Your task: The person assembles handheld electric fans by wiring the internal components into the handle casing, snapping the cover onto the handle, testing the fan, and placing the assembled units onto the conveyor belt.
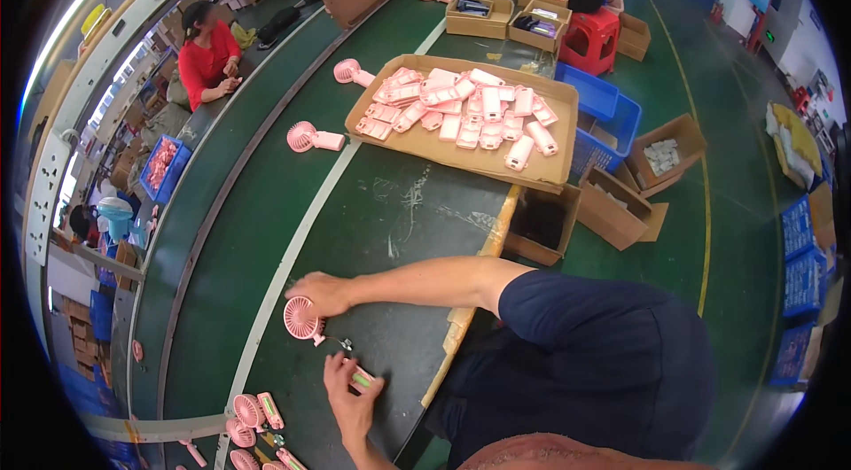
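My right hand (323,294) is closed at the upper edge of a round pink fan head (300,318) with a slatted grille, just above the dark green work surface. Thin wires run from the fan's short neck to a small circuit board (346,345). Nearer the lower edge, my left hand (348,399) grips a pink handle shell (362,379) with a green strip inside it. Part of the shell is hidden by my fingers. More pink fan heads (248,411) and opened handles lie together at the lower left.
A cardboard tray (381,140) piled with pink handle shells stands farther up the bench. Two assembled pink fans (303,137) rest beside it on the green belt. Open cartons (612,209) and a blue crate (612,142) sit right of the bench. A person in red (208,62) sits across.
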The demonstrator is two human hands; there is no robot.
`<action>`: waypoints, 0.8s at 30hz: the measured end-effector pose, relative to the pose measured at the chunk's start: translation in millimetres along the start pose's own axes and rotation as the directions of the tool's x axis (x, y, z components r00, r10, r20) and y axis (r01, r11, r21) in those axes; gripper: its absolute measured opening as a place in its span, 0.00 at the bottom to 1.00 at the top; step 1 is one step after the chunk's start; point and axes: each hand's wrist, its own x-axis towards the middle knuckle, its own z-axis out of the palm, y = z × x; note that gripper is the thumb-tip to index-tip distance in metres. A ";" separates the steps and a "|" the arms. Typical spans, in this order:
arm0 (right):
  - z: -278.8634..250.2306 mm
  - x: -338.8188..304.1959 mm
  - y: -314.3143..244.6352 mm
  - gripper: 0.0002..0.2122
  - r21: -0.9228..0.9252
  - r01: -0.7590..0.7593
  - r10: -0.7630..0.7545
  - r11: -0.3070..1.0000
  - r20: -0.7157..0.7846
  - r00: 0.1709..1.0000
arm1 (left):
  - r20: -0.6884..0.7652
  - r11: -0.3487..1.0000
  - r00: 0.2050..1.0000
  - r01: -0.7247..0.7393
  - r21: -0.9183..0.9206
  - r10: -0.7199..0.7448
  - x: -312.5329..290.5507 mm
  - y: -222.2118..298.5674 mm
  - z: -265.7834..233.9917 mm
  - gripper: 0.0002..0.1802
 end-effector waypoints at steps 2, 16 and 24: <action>6.1 -24.0 -14.7 0.34 -0.096 0.010 -0.011 0.995 -0.018 1.000 | -0.254 0.976 0.951 0.133 -0.170 -0.174 -2.5 -6.8 15.6 0.26; 7.5 -99.3 -88.3 0.46 0.168 -0.209 0.213 0.963 -0.005 0.977 | -0.189 0.985 0.972 0.157 0.077 -0.141 -26.1 51.4 46.1 0.12; -15.1 -112.7 -112.2 0.26 0.923 -0.370 0.525 0.106 0.264 0.809 | 0.005 0.608 0.898 0.302 -0.735 -0.440 -50.7 66.3 54.6 0.12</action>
